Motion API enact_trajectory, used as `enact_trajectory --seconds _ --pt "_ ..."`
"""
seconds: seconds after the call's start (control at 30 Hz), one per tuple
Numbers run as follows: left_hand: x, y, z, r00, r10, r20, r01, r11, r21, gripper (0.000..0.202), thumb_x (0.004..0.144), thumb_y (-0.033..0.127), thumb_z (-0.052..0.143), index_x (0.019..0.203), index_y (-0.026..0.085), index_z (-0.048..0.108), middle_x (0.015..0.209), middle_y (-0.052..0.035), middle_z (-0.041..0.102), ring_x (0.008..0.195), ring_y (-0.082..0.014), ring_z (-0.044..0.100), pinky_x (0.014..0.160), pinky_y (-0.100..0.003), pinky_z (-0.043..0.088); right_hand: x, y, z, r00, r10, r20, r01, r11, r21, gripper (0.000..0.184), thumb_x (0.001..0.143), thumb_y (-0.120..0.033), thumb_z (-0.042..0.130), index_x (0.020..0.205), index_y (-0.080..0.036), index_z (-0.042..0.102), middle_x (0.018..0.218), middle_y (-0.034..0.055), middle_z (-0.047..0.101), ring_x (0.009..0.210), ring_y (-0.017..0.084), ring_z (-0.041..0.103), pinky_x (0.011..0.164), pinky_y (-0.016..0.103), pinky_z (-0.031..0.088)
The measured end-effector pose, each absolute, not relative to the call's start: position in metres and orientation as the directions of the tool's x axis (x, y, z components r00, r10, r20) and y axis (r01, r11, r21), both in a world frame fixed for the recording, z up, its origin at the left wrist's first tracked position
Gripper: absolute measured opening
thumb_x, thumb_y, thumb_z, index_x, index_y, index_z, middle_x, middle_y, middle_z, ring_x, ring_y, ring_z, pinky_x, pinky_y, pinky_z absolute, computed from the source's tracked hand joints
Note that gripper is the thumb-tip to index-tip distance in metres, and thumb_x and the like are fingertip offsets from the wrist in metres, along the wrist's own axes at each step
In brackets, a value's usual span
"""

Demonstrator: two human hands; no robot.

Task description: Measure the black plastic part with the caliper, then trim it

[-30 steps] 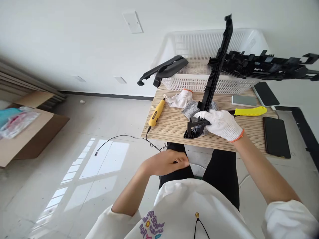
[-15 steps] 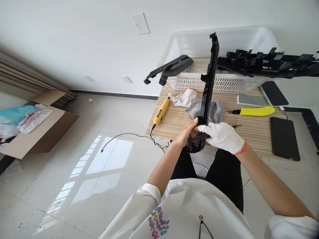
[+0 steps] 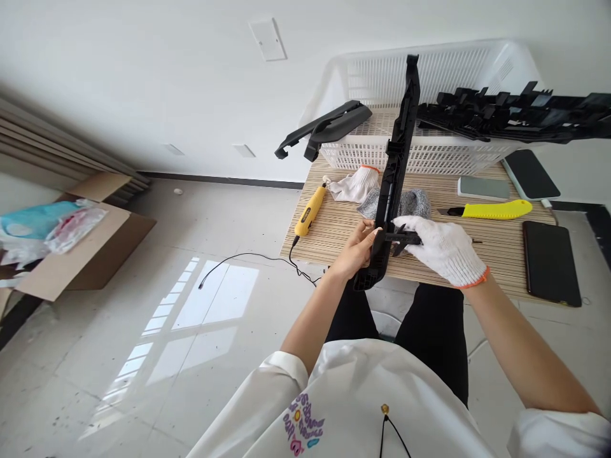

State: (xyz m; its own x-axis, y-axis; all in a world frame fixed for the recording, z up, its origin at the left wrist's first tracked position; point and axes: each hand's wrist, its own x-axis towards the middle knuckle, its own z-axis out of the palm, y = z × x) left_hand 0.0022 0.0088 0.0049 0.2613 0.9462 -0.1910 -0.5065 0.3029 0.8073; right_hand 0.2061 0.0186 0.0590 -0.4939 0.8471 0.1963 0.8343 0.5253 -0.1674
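A long black plastic trim piece [image 3: 395,172] with ribs and clips stands lengthwise in front of me, its near end over the table's front edge. My bare left hand [image 3: 357,251] is closed around its left side near the lower end. On my right hand [image 3: 443,248] is a white knit glove with an orange cuff. Its fingers grip a small black caliper [image 3: 403,238], which lies crosswise against the trim piece's right side. Behind the trim piece lies a grey cloth glove [image 3: 414,203], partly covered by it.
The wooden table [image 3: 449,264] holds a yellow rotary tool [image 3: 310,211] with a cord, a white glove [image 3: 357,184], a yellow utility knife [image 3: 496,209], a grey block [image 3: 484,187] and two phones. A white basket [image 3: 363,154] behind carries more black trim pieces [image 3: 506,117].
The caliper has moved from across the trim piece's lower end to its right side, a little higher. My right hand has shifted right with it, and the trim piece has turned slightly.
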Motion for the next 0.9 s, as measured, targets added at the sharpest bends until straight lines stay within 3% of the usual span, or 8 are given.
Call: enact_trajectory --seconds 0.17,0.3,0.47,0.67,0.9 --pt "0.002 0.009 0.007 0.323 0.933 -0.159 -0.519 0.315 0.794 0.045 0.079 0.04 0.081 0.111 0.025 0.054 0.103 0.0006 0.065 0.102 -0.0232 0.072 0.095 -0.042 0.055 0.213 0.041 0.074 -0.326 0.905 0.274 0.941 0.338 0.003 0.034 0.092 -0.047 0.053 0.11 -0.021 0.066 0.075 0.0048 0.072 0.062 0.023 0.064 0.053 0.03 0.025" --pt "0.002 0.008 0.007 0.34 0.925 -0.171 -0.49 0.33 0.807 0.043 0.081 0.039 0.08 0.116 0.023 0.061 0.106 -0.0023 0.065 0.106 -0.0258 0.07 0.09 -0.039 0.059 0.213 0.062 0.091 -0.355 0.904 0.238 0.932 0.322 0.167 0.036 0.095 -0.046 0.046 0.113 -0.019 0.062 0.073 0.0084 0.07 0.061 0.022 0.062 0.055 0.03 0.017" --pt "0.001 0.008 0.008 0.335 0.918 -0.212 -0.453 0.354 0.818 0.043 0.079 0.044 0.08 0.113 0.02 0.066 0.106 -0.0061 0.068 0.106 -0.0273 0.07 0.082 -0.035 0.058 0.204 0.075 0.107 -0.397 0.902 0.168 0.897 0.343 0.278 0.037 0.098 -0.046 0.043 0.116 -0.018 0.058 0.078 0.013 0.071 0.066 0.025 0.064 0.057 0.031 0.016" --pt "0.001 0.007 0.009 0.321 0.924 -0.206 -0.439 0.338 0.832 0.041 0.079 0.045 0.079 0.111 0.021 0.067 0.107 -0.0052 0.07 0.108 -0.0281 0.068 0.088 -0.04 0.055 0.197 0.079 0.113 -0.374 0.913 0.165 0.903 0.317 0.292 0.039 0.098 -0.045 0.042 0.119 -0.016 0.056 0.082 0.0157 0.071 0.069 0.026 0.065 0.059 0.032 0.017" --pt "0.001 0.007 0.009 0.331 0.925 -0.186 -0.439 0.326 0.837 0.045 0.08 0.045 0.078 0.117 0.023 0.066 0.106 -0.0047 0.069 0.109 -0.0285 0.068 0.085 -0.038 0.054 0.19 0.077 0.125 -0.33 0.934 0.14 0.907 0.272 0.323 0.037 0.098 -0.041 0.04 0.116 -0.013 0.056 0.082 0.0185 0.07 0.073 0.033 0.068 0.059 0.032 0.025"
